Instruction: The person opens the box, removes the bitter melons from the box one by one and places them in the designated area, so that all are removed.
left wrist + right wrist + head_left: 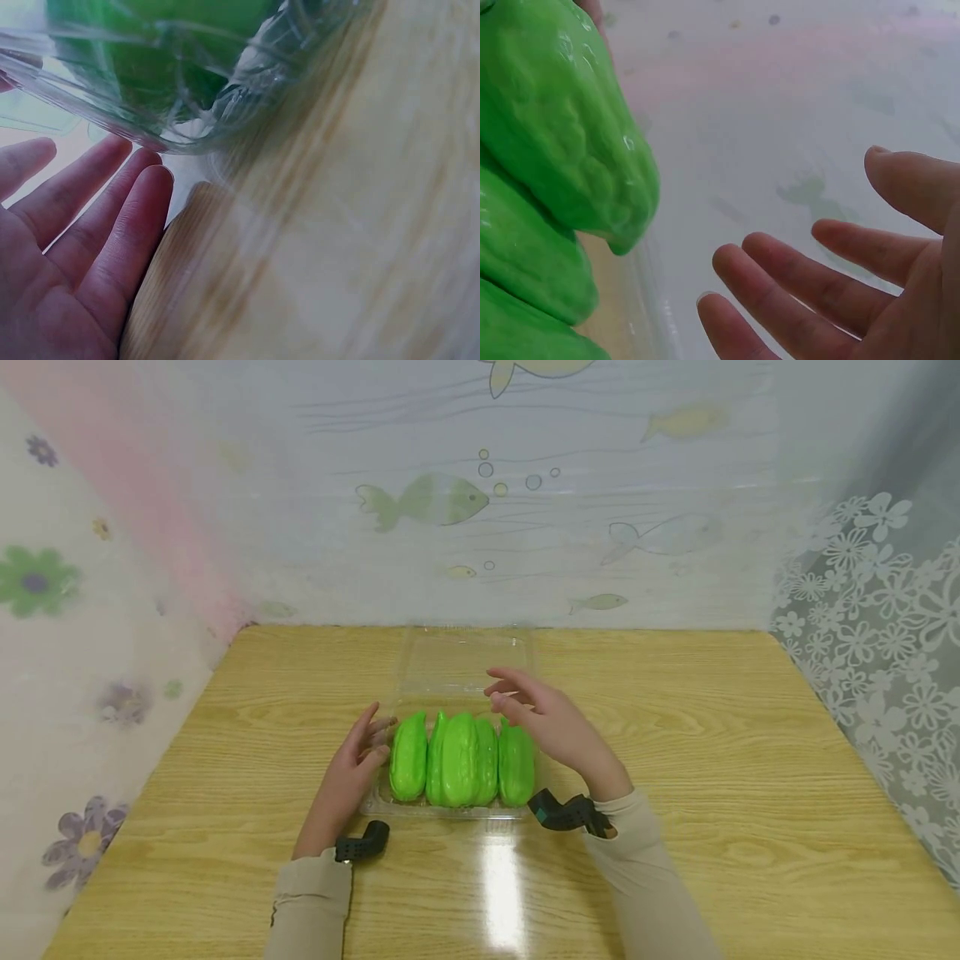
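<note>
Glossy green vegetable-shaped pieces (460, 760), side by side and lengthwise to the viewer, lie in a clear plastic box (450, 812), its lid (465, 656) folded back flat on the far side. Left hand (355, 760) at the box's left wall, fingers extended and gripping nothing, tips against it or just beside, cannot tell which; right hand (546, 718) over the far right corner, fingers loosely spread, nothing held. Beneath, a wood-grain table (750, 777); beyond its back edge, a pale hanging (570, 552) printed with fish.
</note>
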Demonstrator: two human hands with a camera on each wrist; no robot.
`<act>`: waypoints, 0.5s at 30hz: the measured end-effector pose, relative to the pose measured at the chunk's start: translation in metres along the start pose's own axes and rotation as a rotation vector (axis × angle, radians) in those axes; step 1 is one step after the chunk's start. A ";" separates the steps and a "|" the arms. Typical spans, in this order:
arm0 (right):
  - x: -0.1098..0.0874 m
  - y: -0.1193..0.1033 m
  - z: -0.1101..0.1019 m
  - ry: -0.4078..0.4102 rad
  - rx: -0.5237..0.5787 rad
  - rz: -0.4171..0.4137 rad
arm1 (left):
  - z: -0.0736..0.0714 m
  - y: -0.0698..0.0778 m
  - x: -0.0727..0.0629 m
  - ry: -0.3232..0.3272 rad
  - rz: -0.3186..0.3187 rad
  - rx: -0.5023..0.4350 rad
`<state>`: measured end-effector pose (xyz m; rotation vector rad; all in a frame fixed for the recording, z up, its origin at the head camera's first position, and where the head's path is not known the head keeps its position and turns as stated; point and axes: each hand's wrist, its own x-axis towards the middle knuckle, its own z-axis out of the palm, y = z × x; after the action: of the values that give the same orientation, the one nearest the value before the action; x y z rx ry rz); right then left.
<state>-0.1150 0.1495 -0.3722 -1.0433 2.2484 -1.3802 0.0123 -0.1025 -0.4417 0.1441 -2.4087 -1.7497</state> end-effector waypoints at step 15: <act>0.005 -0.001 0.020 -0.069 -0.141 0.017 | -0.001 -0.016 0.005 0.010 0.000 -0.030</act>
<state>-0.1057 0.1327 -0.3809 -1.0960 2.3255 -1.1744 0.0072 -0.1088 -0.4560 0.1481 -2.3745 -1.7797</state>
